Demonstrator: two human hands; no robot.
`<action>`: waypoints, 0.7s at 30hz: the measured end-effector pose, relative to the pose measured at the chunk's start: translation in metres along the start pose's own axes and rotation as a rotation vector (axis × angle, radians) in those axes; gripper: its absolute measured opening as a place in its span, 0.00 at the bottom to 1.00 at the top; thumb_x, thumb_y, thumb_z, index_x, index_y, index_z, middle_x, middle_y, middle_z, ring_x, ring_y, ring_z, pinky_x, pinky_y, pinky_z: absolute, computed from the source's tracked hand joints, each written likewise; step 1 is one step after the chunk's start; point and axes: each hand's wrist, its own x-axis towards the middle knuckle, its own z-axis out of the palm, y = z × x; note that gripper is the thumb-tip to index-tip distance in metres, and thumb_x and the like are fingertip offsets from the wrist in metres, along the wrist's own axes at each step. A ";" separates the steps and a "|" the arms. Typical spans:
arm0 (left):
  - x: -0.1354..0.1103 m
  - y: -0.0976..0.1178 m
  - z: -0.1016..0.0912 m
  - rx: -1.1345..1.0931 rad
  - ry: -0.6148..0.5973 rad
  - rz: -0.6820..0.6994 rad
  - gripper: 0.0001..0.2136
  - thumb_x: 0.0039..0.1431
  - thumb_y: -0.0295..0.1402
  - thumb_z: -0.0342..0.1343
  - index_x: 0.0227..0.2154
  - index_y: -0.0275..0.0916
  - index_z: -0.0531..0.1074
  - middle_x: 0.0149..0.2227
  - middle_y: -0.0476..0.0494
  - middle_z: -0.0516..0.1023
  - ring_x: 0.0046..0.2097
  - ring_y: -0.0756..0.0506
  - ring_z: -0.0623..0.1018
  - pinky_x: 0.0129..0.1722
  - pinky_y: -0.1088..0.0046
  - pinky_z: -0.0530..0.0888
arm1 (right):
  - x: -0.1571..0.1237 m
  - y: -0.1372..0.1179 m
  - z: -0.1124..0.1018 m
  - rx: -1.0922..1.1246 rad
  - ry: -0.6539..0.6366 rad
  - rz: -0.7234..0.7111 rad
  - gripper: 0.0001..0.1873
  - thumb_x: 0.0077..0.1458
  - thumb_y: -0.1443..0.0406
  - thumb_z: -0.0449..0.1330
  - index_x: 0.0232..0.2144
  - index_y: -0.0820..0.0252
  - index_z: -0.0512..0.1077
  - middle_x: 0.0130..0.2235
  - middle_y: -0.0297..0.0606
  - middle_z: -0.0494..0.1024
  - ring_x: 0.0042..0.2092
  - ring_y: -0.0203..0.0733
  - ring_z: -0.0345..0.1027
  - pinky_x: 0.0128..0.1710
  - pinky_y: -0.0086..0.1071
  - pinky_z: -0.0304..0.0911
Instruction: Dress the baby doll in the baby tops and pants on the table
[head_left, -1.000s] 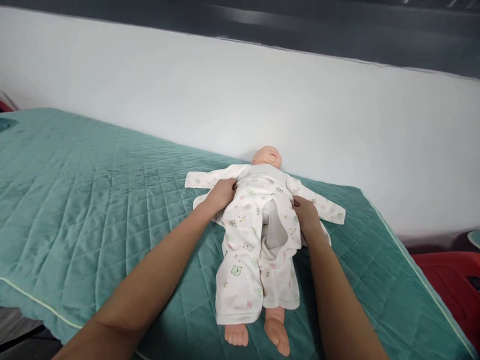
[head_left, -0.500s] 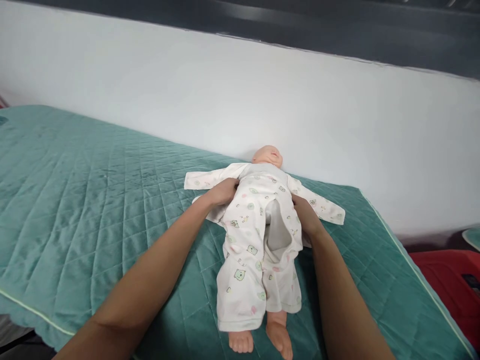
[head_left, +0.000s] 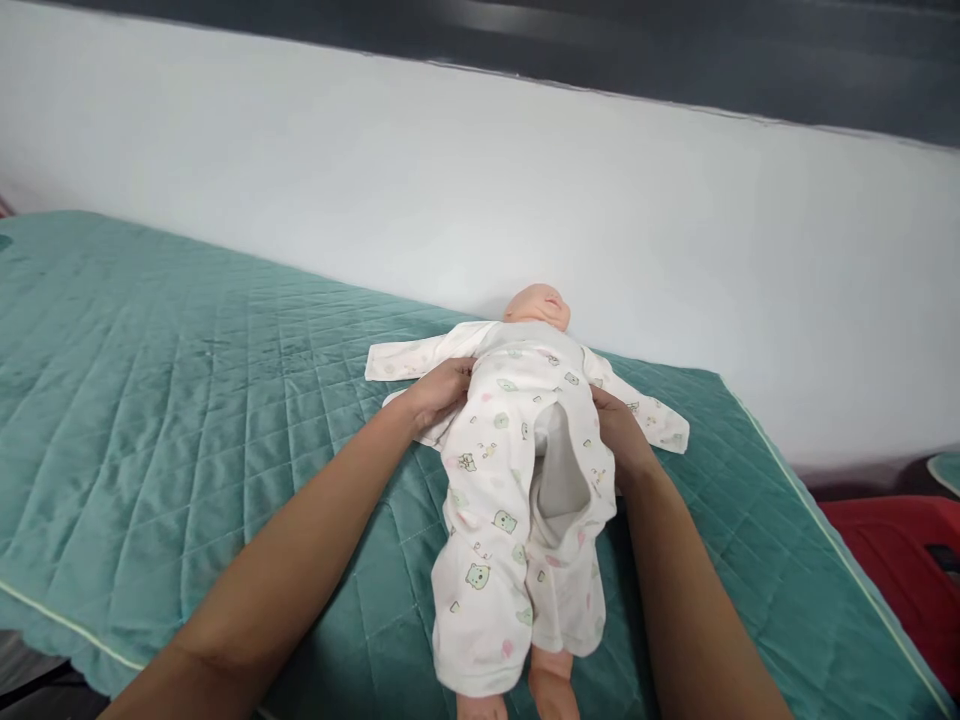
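Note:
A baby doll (head_left: 537, 305) lies on its back, head toward the wall, in a white long-sleeved top (head_left: 411, 358) with its sleeves spread. White split-crotch baby pants (head_left: 491, 500), printed with small green bears, cover its trunk and legs. Their open crotch shows a pale inside. My left hand (head_left: 442, 390) is closed at the left side of the waist, fingertips tucked by the cloth. At the opposite side my right hand (head_left: 619, 425) grips the pants' edge, its fingers partly hidden. Below the cuffs, the doll's feet (head_left: 553, 690) are cut off by the frame.
Beneath the doll spreads a green quilted cover (head_left: 225, 400) with a pale piped edge. A white wall (head_left: 420, 180) rises right behind the head, with a dark band above it. Beyond the bed's right edge is a red object (head_left: 892, 560).
The doll's legs and the pants' cuffs sit lower in view, and the feet now run out of the frame. My right hand has shifted slightly right; both hands stay at the waist.

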 end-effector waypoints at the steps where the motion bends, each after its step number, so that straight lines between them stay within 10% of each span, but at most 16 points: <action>1: 0.000 0.000 0.001 -0.035 -0.010 -0.025 0.10 0.45 0.24 0.58 0.33 0.34 0.78 0.33 0.40 0.83 0.39 0.42 0.81 0.44 0.64 0.76 | 0.000 0.000 0.000 0.006 -0.009 0.007 0.20 0.42 0.62 0.67 0.42 0.55 0.79 0.37 0.37 0.84 0.40 0.51 0.78 0.40 0.41 0.71; 21: -0.007 0.002 0.008 0.278 0.055 0.058 0.14 0.54 0.31 0.55 0.41 0.32 0.79 0.38 0.38 0.83 0.40 0.41 0.80 0.45 0.62 0.76 | 0.004 0.004 -0.006 -0.136 0.013 -0.009 0.20 0.46 0.61 0.60 0.44 0.57 0.74 0.39 0.39 0.83 0.39 0.48 0.77 0.35 0.37 0.70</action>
